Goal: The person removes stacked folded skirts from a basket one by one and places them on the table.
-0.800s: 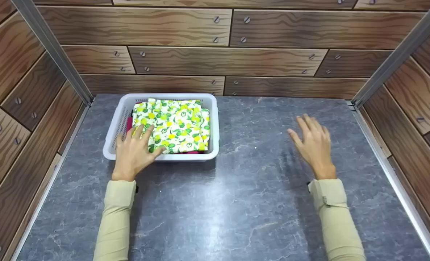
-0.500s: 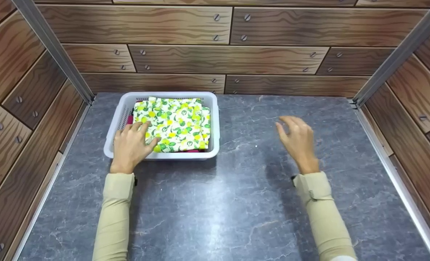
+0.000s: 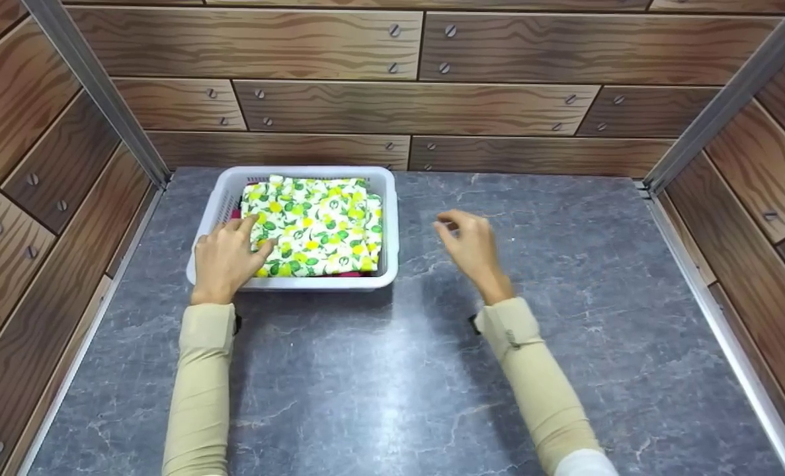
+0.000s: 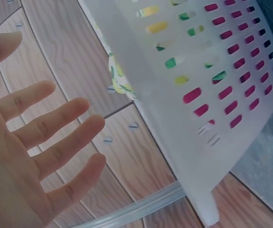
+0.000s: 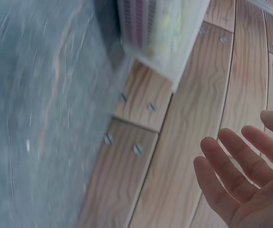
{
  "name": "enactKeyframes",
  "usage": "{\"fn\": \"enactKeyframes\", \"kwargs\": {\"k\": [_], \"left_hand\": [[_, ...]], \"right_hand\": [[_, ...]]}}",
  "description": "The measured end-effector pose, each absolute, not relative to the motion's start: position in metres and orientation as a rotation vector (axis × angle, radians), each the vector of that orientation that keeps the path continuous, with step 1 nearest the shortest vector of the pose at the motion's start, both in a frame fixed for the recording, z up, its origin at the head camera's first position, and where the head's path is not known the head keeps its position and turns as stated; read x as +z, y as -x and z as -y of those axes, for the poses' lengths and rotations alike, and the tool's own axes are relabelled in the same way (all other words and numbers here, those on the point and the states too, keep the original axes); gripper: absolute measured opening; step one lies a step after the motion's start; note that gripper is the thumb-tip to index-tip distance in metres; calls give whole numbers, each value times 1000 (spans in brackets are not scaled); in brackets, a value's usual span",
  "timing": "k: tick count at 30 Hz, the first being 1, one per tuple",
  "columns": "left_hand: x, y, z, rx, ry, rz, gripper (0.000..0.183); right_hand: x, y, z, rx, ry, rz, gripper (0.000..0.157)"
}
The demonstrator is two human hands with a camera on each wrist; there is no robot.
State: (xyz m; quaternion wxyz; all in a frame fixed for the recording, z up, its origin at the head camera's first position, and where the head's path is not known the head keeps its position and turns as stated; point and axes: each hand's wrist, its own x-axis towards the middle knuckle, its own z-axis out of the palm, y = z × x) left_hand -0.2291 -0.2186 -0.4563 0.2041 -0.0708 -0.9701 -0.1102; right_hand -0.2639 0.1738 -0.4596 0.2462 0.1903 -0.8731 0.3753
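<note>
A white plastic basket (image 3: 392, 228) with slotted walls stands at the back left of the table. Folded cloth with a lemon-and-leaf print (image 3: 313, 225) lies on top inside it, and dark pink fabric shows through the slots in the left wrist view. My left hand (image 3: 223, 258) hovers over the basket's near left corner, fingers spread; the left wrist view (image 4: 46, 137) has nothing in its grasp. To the right of the basket, my right hand (image 3: 471, 244) is in the air above the table, fingers loosely bent and holding nothing.
The grey marbled table (image 3: 379, 383) is bounded by wood-patterned panels (image 3: 418, 106) at the back and both sides. Metal rails (image 3: 723, 357) run along its side edges, with metal posts at the back corners.
My right hand has moved left across the table toward the basket, its fingers bending more. My left hand has shifted slightly left and forward. The basket and cloth have stayed put.
</note>
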Motion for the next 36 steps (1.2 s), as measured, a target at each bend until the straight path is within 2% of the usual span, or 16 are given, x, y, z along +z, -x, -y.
{"fn": "enactKeyframes", "kwargs": {"k": [12, 16, 27, 30, 36], "left_hand": [[-463, 239, 224, -456, 139, 2799, 57], [-461, 243, 226, -510, 97, 2853, 59], [-461, 247, 230, -715, 12, 2989, 70], [-460, 247, 230, -751, -7, 3019, 73], [-460, 249, 233, -820, -45, 3072, 79]], "right_hand": [[-456, 264, -123, 1320, -534, 2511, 16], [-454, 266, -111, 1413, -507, 2597, 22], [-438, 267, -78, 2368, -199, 2667, 61], [-433, 263, -68, 2435, -108, 2698, 70], [-433, 260, -43, 2259, 41, 2785, 86]]}}
